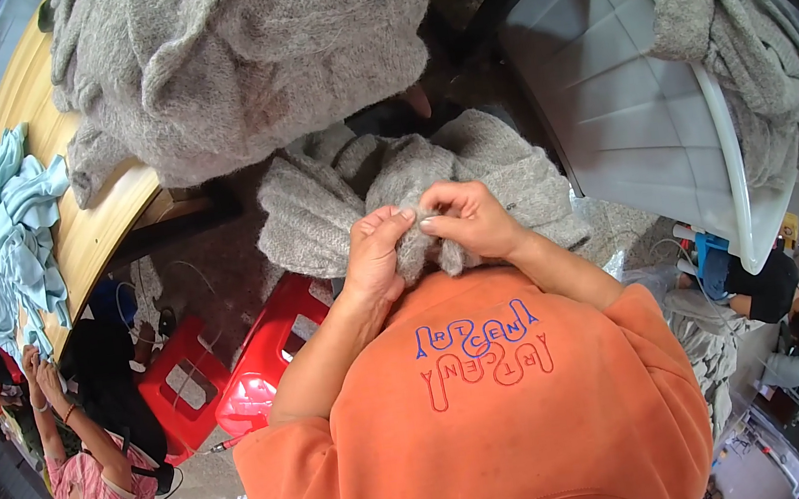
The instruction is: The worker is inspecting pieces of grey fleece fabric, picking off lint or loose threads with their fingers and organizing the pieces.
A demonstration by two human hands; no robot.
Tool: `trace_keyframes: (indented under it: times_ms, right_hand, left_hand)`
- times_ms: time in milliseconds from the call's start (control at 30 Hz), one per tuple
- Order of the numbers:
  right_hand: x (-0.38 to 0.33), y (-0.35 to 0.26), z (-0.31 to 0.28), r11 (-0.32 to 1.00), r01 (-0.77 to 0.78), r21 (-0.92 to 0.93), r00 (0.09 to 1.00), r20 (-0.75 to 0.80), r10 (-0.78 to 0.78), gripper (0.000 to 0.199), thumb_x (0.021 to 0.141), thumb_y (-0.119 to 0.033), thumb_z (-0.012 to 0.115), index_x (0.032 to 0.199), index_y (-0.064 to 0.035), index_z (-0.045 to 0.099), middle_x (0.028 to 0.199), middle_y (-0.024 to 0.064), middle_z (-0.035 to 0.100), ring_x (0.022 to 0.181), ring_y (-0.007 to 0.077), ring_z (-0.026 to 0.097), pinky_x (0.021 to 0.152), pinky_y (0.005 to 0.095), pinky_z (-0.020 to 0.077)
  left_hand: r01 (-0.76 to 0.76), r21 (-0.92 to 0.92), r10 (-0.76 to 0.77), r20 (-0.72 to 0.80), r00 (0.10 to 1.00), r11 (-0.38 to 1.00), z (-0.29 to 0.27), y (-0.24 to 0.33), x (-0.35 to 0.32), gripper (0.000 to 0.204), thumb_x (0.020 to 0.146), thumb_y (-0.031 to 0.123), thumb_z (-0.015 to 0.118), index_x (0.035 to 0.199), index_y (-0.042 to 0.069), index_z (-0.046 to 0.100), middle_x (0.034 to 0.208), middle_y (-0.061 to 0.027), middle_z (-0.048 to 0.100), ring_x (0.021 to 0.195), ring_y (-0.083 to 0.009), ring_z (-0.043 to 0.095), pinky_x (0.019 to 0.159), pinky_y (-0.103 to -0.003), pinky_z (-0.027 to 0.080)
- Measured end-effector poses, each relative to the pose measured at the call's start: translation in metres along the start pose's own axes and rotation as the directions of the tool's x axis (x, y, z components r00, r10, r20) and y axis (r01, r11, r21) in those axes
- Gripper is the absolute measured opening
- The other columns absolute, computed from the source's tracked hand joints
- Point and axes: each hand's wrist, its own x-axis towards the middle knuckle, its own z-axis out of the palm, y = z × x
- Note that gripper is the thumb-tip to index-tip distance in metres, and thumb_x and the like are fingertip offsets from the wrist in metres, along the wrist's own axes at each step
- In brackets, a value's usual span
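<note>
both hands, left hand (375,253) and right hand (469,220), pinch a fold of the grey knit garment (413,197), bunched between my fingertips so i can work one spot close.

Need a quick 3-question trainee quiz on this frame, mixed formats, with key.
1. True or false: both hands pinch the grey knit garment.
2. What lies on the wooden table at far left? A) light blue cloth B) a red towel C) a metal tray
3. Fill in: the stools below the table are ____.

Key: 1 true, left hand and right hand meet on it. 2 A, light blue cloth. 3 red.
</note>
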Motion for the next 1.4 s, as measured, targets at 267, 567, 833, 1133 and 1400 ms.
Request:
trace_keyframes:
  times_ms: [267, 567, 833, 1133, 1400]
  right_hand:
    - [-0.032, -0.01, -0.061, 0.643, 0.055, -0.764, 0.971, 0.191, 0.145, 0.03, 0.066, -0.006, 0.07, 0.093, 0.0014, 0.059, 0.081, 0.0113, 0.061, 0.076, 0.0231, 0.058, 0.067, 0.0327, 0.0446]
    - [-0.046, 0.005, -0.077, 0.692, -0.014, -0.722, 0.982, -0.14, -0.126, 0.039, 0.068, 0.009, 0.048, 0.105, 0.0009, 0.059, 0.103, 0.0192, 0.062, 0.092, 0.0349, 0.061, 0.079, 0.0389, 0.0474]
    - [-0.047, -0.027, -0.042, 0.521, 0.493, -0.697, 0.742, 0.025, -0.67, 0.036, 0.064, 0.011, 0.048, 0.098, 0.0042, 0.057, 0.094, 0.0194, 0.064, 0.081, 0.0352, 0.064, 0.072, 0.0382, 0.0521]
    - [-0.01, -0.035, 0.003, 0.053, 0.696, -0.716, 0.426, 0.352, -0.834, 0.01, 0.067, -0.008, 0.061, 0.076, -0.0039, 0.056, 0.069, 0.0038, 0.053, 0.053, 0.0161, 0.052, 0.045, 0.0279, 0.0403]
    - [-0.005, -0.026, 0.006, 0.119, 0.637, -0.762, 0.541, 0.332, -0.773, 0.009, 0.067, -0.005, 0.06, 0.074, -0.0038, 0.055, 0.068, 0.0044, 0.052, 0.055, 0.0183, 0.053, 0.046, 0.0308, 0.043]
  left_hand:
    - [-0.123, 0.045, 0.122, 0.013, 0.992, 0.991, 0.002, 0.017, -0.002, 0.008, 0.084, 0.005, 0.059, 0.087, -0.002, 0.06, 0.082, -0.0091, 0.065, 0.069, -0.0127, 0.061, 0.067, -0.026, 0.051]
    - [-0.079, 0.005, 0.079, 0.059, 0.995, 0.997, 0.007, 0.025, -0.003, 0.011, 0.084, 0.005, 0.058, 0.091, -0.003, 0.061, 0.086, -0.0102, 0.066, 0.074, -0.0144, 0.063, 0.07, -0.027, 0.051]
    - [-0.071, 0.064, 0.064, 0.096, 0.993, 0.995, 0.01, 0.028, -0.007, 0.005, 0.082, 0.004, 0.06, 0.084, -0.001, 0.06, 0.077, -0.0068, 0.064, 0.065, -0.0103, 0.059, 0.06, -0.024, 0.048]
    - [-0.013, 0.188, -0.008, 0.108, 0.994, 0.982, 0.023, 0.025, -0.009, 0.004, 0.083, 0.001, 0.058, 0.08, 0.002, 0.06, 0.072, -0.001, 0.061, 0.061, -0.0055, 0.053, 0.055, -0.021, 0.042]
    - [-0.165, 0.298, 0.146, 0.084, 0.986, 0.94, 0.011, 0.018, -0.009, 0.005, 0.084, 0.001, 0.059, 0.08, 0.0, 0.061, 0.071, 0.0013, 0.059, 0.062, -0.0032, 0.049, 0.055, -0.019, 0.039]
